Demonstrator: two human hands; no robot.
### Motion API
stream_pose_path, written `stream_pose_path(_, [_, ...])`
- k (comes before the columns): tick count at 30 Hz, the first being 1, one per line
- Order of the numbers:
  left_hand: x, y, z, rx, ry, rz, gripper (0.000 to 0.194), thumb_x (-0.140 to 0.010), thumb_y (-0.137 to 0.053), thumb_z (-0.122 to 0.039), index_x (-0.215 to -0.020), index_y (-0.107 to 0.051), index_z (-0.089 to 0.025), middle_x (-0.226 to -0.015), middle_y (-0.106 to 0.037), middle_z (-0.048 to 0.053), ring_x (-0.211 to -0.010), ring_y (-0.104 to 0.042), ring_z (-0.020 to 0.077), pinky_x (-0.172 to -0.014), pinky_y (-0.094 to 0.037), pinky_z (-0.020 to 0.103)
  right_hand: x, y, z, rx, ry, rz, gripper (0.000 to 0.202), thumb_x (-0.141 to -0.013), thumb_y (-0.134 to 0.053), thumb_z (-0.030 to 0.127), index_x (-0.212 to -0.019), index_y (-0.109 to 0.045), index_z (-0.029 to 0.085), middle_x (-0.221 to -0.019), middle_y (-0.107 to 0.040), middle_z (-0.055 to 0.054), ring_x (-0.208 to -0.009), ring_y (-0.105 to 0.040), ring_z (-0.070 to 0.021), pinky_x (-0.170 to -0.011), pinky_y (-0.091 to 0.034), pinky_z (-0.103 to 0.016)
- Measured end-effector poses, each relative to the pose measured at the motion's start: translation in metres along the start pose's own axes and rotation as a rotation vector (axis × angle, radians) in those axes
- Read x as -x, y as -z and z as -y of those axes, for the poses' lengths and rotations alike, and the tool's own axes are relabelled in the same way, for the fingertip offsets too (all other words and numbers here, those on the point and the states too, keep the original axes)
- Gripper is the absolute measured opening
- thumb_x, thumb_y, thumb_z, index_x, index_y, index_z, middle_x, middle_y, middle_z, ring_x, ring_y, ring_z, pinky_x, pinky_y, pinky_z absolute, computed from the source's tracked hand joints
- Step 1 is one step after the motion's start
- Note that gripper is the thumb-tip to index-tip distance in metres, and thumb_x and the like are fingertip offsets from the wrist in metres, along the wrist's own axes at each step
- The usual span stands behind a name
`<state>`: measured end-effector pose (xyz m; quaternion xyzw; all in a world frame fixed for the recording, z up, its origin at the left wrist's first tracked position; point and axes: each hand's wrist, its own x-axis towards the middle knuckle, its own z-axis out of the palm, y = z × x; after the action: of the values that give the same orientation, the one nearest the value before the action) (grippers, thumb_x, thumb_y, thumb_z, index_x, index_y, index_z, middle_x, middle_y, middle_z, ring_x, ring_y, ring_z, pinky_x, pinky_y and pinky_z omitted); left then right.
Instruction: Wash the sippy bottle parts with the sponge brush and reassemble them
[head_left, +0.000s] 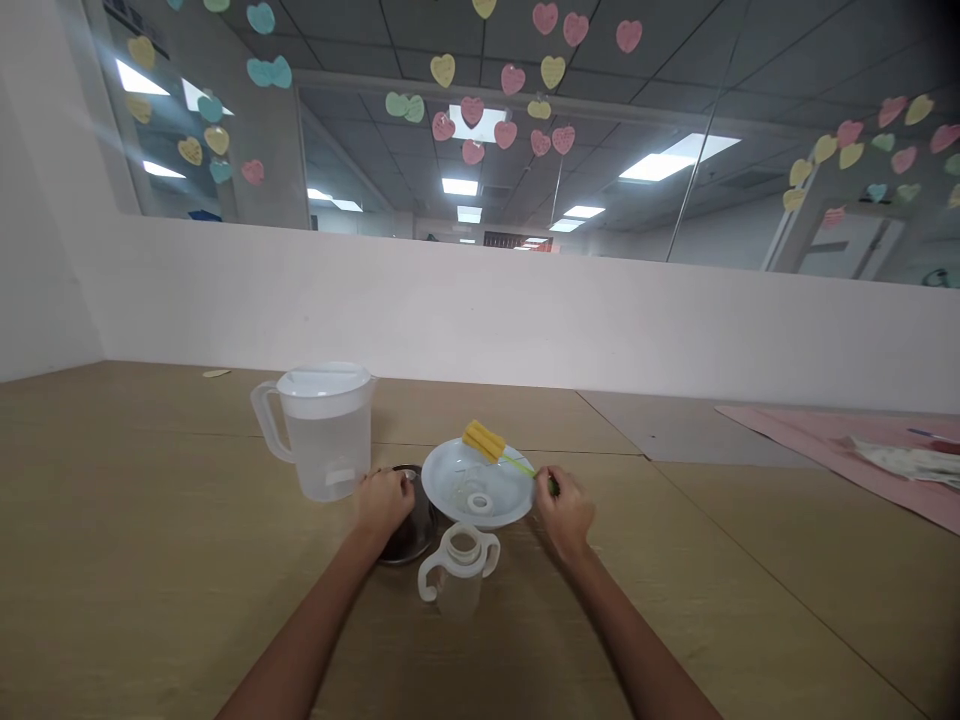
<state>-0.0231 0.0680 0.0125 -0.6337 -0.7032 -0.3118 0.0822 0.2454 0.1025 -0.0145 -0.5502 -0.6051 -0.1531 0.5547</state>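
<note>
right hand (564, 510) grips the sponge brush (486, 440) handle, left hand (384, 500) rests closed on the dark bowl (409, 535); levering could tip the white bowl (450, 480) onto the two-handled cup (459, 570).

Both arms fwd; left hand (384, 500) & right hand (564, 510) curled, knuckles up.

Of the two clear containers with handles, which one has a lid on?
The big pitcher at the left has a lid; the small two-handled cup in front is open.
</note>
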Motion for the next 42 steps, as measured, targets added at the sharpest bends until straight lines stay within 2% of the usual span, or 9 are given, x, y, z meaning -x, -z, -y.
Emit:
stream_pose_path(3, [0.002,0.010,-0.010,-0.049,-0.099,-0.090,0.026,-0.083,-0.040,-0.027,-0.075,-0.062,-0.015,-0.079,-0.065,0.013,-0.083,-0.057,0.0266,-0.076,-0.038,0.038,0.000,0.000,0.001,0.028,-0.020,-0.025,0.038,-0.086,-0.040,0.037,-0.068,-0.065,0.015,-0.060,-0.060,-0.004,-0.054,-0.048,-0.0121,-0.054,-0.028,-0.023])
stream_pose_path(7, [0.008,0.014,-0.028,0.028,-0.403,-0.110,0.029,-0.089,-0.036,-0.030,-0.084,-0.061,-0.017,-0.088,-0.065,0.007,-0.086,-0.056,0.0207,-0.079,-0.040,0.034,-0.001,-0.001,0.001,0.026,-0.047,-0.027,0.038,-0.085,-0.040,0.036,-0.068,-0.066,0.015,-0.060,-0.061,-0.003,-0.053,-0.048,-0.0113,-0.054,-0.027,-0.022])
stream_pose_path(10, [0.013,0.003,-0.037,0.123,-0.586,-0.024,0.029,-0.091,-0.036,-0.033,-0.088,-0.063,-0.021,-0.099,-0.065,0.003,-0.095,-0.056,0.0172,-0.085,-0.041,0.033,-0.001,-0.001,0.001,0.026,-0.021,-0.030,0.038,-0.086,-0.039,0.036,-0.068,-0.066,0.015,-0.060,-0.061,-0.003,-0.054,-0.048,-0.0112,-0.054,-0.027,-0.022])
stream_pose_path(13, [0.014,-0.014,-0.039,0.106,-0.664,-0.016,0.029,-0.091,-0.038,-0.036,-0.095,-0.064,-0.025,-0.112,-0.062,0.003,-0.106,-0.052,0.0181,-0.092,-0.040,0.035,-0.001,-0.002,0.001,0.047,0.022,-0.045,0.038,-0.086,-0.039,0.036,-0.066,-0.065,0.015,-0.058,-0.059,-0.003,-0.053,-0.047,-0.0109,-0.054,-0.027,-0.022])
stream_pose_path(18, [0.009,-0.031,-0.036,-0.003,-0.664,-0.046,0.031,-0.090,-0.039,-0.042,-0.098,-0.066,-0.029,-0.120,-0.059,0.003,-0.118,-0.046,0.0232,-0.100,-0.034,0.044,-0.002,-0.003,0.000,0.051,0.067,-0.073,0.038,-0.086,-0.040,0.035,-0.065,-0.064,0.016,-0.056,-0.058,-0.003,-0.053,-0.047,-0.0108,-0.053,-0.027,-0.022])
stream_pose_path(21, [0.006,-0.034,-0.035,-0.035,-0.695,-0.033,0.031,-0.090,-0.039,-0.043,-0.096,-0.066,-0.029,-0.116,-0.062,0.001,-0.120,-0.046,0.0241,-0.104,-0.029,0.048,-0.001,-0.003,0.000,0.048,0.084,-0.077,0.038,-0.086,-0.040,0.034,-0.064,-0.064,0.016,-0.056,-0.058,-0.003,-0.053,-0.047,-0.0108,-0.053,-0.027,-0.022])
stream_pose_path(28, [0.004,-0.038,-0.033,-0.026,-0.718,0.024,0.038,-0.090,-0.035,-0.046,-0.111,-0.058,-0.024,-0.111,-0.065,0.003,-0.123,-0.044,0.0249,-0.106,-0.025,0.052,0.000,-0.003,0.000,0.071,0.082,-0.059,0.038,-0.087,-0.040,0.034,-0.065,-0.065,0.016,-0.056,-0.058,-0.003,-0.051,-0.046,-0.0107,-0.053,-0.027,-0.022])
stream_pose_path(37, [0.011,-0.011,-0.043,0.082,-0.633,0.104,0.060,-0.085,-0.037,-0.056,-0.130,-0.040,-0.016,-0.133,-0.046,0.013,-0.126,-0.040,0.0267,-0.107,-0.029,0.048,0.002,-0.001,-0.004,0.091,0.175,-0.068,0.036,-0.087,-0.042,0.034,-0.067,-0.065,0.015,-0.057,-0.058,-0.003,-0.052,-0.047,-0.0110,-0.054,-0.029,-0.023])
stream_pose_path(42, [0.012,-0.004,-0.046,0.205,-0.494,0.043,0.059,-0.086,-0.042,-0.048,-0.132,-0.034,-0.013,-0.137,-0.039,0.016,-0.128,-0.037,0.0259,-0.105,-0.035,0.042,0.002,0.000,-0.005,0.075,0.210,-0.092,0.033,-0.087,-0.042,0.032,-0.069,-0.064,0.015,-0.055,-0.057,-0.002,-0.051,-0.047,-0.0103,-0.053,-0.030,-0.023])
